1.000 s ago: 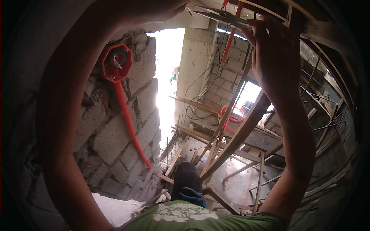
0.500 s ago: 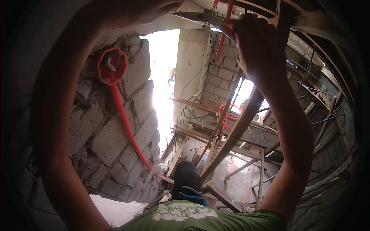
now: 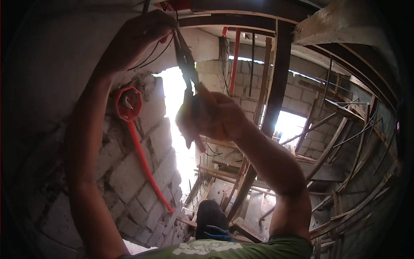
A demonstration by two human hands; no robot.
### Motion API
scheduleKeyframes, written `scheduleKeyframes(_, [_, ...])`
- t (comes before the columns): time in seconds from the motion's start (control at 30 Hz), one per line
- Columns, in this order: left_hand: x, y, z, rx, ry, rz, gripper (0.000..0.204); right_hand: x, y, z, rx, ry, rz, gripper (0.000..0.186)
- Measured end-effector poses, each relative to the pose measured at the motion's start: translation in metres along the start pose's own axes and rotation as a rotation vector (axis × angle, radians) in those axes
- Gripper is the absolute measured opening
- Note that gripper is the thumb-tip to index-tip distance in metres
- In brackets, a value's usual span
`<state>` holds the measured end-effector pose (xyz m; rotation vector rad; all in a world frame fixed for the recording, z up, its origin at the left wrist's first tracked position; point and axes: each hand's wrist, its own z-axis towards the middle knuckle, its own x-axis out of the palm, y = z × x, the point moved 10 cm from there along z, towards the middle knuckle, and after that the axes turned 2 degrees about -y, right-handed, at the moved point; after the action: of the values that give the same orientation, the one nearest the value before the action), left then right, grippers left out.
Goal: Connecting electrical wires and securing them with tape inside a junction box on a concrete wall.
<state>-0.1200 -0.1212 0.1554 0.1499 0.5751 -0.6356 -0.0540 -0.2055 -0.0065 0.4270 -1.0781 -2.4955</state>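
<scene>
Raised overhead, my right hand (image 3: 213,115) is closed around the handles of a pair of pliers (image 3: 186,64). Their jaws point upward, and the hand is slightly blurred. Close to the jaws, my left hand (image 3: 144,39) has its fingers pressed together at thin dark wires (image 3: 157,56), which loop down below it. Exactly what those fingertips grip is partly hidden. Just above the hands, at the top edge, part of a red-orange box (image 3: 177,4) shows. Lower on the block wall, an octagonal red-orange junction box (image 3: 128,103) has pale wire ends coiled inside.
An orange conduit (image 3: 144,162) runs down the rough block wall (image 3: 120,177) from the junction box. Timber beams (image 3: 282,73) cross overhead, and another orange pipe (image 3: 235,60) hangs beyond. Scaffold planks and poles (image 3: 340,134) stand at right. Blue-handled tools (image 3: 220,233) sit by my leg.
My right hand has come down and left, turning the pliers from pointing left to pointing up. My left hand now shows fully beside the jaws. The view has tilted upward.
</scene>
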Motion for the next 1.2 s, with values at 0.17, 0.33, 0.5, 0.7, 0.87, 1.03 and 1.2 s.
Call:
scheduleKeyframes(0.17, [-0.019,0.016,0.003,-0.136,-0.137,-0.125,0.025,-0.012,0.028,-0.008,0.146,-0.316,-1.090,0.031])
scheduleKeyframes(0.33, [-0.015,0.020,0.010,-0.101,-0.186,-0.469,0.015,-0.047,0.115,-0.025,0.099,-0.651,-2.150,0.045])
scheduleKeyframes(0.5, [-0.013,0.023,0.009,-0.127,-0.199,-0.432,0.014,-0.030,0.144,-0.003,-0.031,-0.570,-2.455,0.048])
scheduleKeyframes(0.7, [-0.007,0.027,0.010,-0.164,-0.170,-0.453,0.012,-0.006,0.145,0.015,-0.297,-0.433,-2.532,0.048])
scheduleKeyframes(0.87, [-0.009,0.024,0.008,-0.165,-0.160,-0.468,0.012,-0.009,0.140,0.022,-0.260,-0.457,-2.506,0.046])
scheduleKeyframes(1.03, [-0.014,0.021,0.005,-0.154,-0.182,-0.398,0.013,-0.015,0.133,0.024,-0.186,-0.504,-2.465,0.033])
scheduleKeyframes(1.2, [-0.009,0.003,0.004,-0.058,-0.324,-0.246,0.012,-0.015,0.122,0.022,-0.042,-0.533,-2.238,0.014])
